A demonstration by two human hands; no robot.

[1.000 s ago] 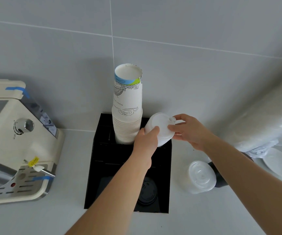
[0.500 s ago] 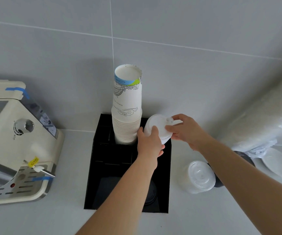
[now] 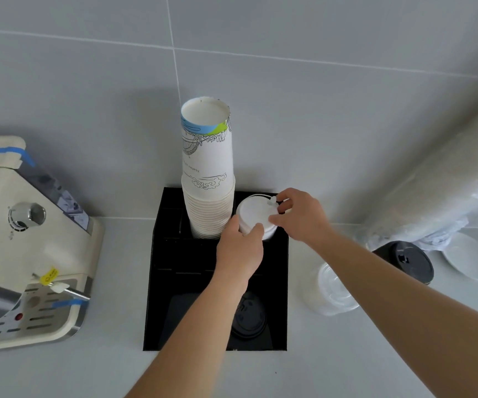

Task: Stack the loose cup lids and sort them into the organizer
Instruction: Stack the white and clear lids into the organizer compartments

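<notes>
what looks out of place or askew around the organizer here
Nothing is spilled or damaged. Loose lids wait unsorted on the counter right of the black organizer: a clear lid stack, a black lid stack and a white lid. The paper cup stack leans slightly.

At frame centre you hold white lids [image 3: 253,215] of smooth, matt plastic. Beside them the cup stack [image 3: 207,179] looks like printed paper, matt. The black organizer [image 3: 216,282] beneath is dull and smooth. Lower right, the clear lids [image 3: 333,291] are glossy see-through plastic. At left, the cream machine [image 3: 28,254] is glossy plastic with a shiny metal knob [image 3: 26,215].
</notes>
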